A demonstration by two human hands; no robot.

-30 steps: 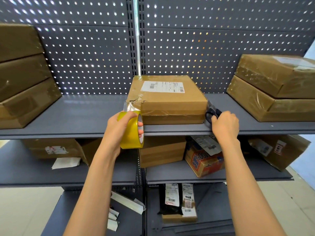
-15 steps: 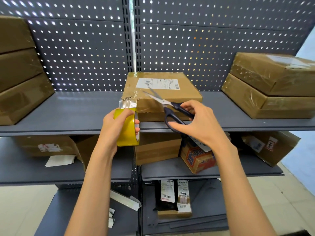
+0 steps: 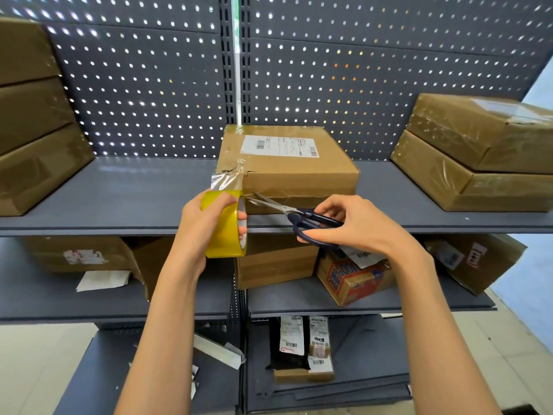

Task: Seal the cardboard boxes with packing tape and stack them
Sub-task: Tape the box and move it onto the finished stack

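Observation:
A flat cardboard box (image 3: 293,169) with a white shipping label sits in the middle of the top shelf (image 3: 143,193). My left hand (image 3: 206,220) grips a yellow roll of packing tape (image 3: 224,232) just in front of the box's left front corner. A clear strip of tape (image 3: 226,182) runs from the roll up to that corner. My right hand (image 3: 356,224) holds dark-handled scissors (image 3: 299,217). Their open blades point left and reach the tape strip right beside the roll.
Three sealed boxes (image 3: 33,121) are stacked at the shelf's left end, two more (image 3: 478,154) at the right end. The lower shelves hold further cartons (image 3: 275,262), an orange printed box (image 3: 356,280), labelled packets (image 3: 302,345) and loose paper (image 3: 103,280). A perforated panel (image 3: 359,79) backs the shelving.
My right hand picked up the scissors from beside the box and brought them left. The blades dropped from above the box top down to the tape strip. The left hand stayed put.

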